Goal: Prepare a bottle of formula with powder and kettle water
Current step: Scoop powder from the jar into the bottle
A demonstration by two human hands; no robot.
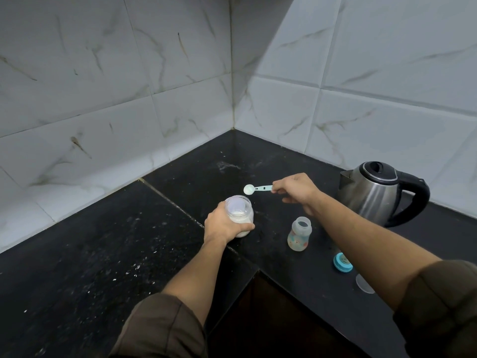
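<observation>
My left hand [224, 223] grips a clear open jar [239, 211] of white formula powder, standing on the black counter [103, 254]. My right hand [296, 191] pinches the handle of a light blue scoop [258, 188], held level just above and right of the jar's mouth; its bowl holds white powder. The small baby bottle [299, 233] stands open and upright to the right of the jar, below my right wrist. A steel kettle [376, 193] with a black handle and shut lid stands at the right.
The bottle's blue collar with teat [342, 262] lies on the counter near its front edge, and a clear cap [364, 284] lies beside it. Tiled walls meet in a corner behind the counter. The counter's inner front edge drops off below the bottle.
</observation>
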